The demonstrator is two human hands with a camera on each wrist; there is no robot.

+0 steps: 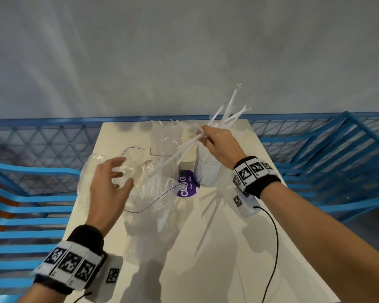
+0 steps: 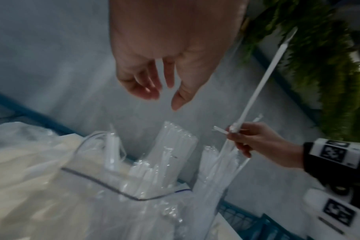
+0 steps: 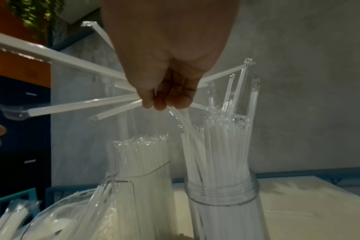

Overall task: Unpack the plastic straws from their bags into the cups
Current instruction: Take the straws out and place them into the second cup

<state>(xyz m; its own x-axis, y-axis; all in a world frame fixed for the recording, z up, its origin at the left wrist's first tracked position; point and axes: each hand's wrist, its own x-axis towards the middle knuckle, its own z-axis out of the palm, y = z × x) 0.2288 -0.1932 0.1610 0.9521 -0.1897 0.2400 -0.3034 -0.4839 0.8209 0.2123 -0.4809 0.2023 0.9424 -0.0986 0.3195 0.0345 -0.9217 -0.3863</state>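
Note:
My right hand (image 1: 202,138) grips a fanned bundle of wrapped white straws (image 1: 228,110) above a clear cup (image 1: 206,171) that stands packed with straws. In the right wrist view the curled fingers (image 3: 166,100) hold the straws (image 3: 82,104) over the cup (image 3: 222,203). My left hand (image 1: 123,173) hovers open, fingers spread, over an open clear bag of straws (image 1: 149,193) lying mid-table. The left wrist view shows its relaxed fingers (image 2: 152,87) holding nothing above the bag (image 2: 134,178). A second bag of straws (image 3: 142,162) stands upright behind.
The white table (image 1: 228,248) carries a purple sticker (image 1: 187,186) between bag and cup. Blue chairs stand at the left (image 1: 31,206) and right (image 1: 326,149), with a blue mesh railing (image 1: 42,136) behind. A black cable (image 1: 274,237) hangs from my right wrist.

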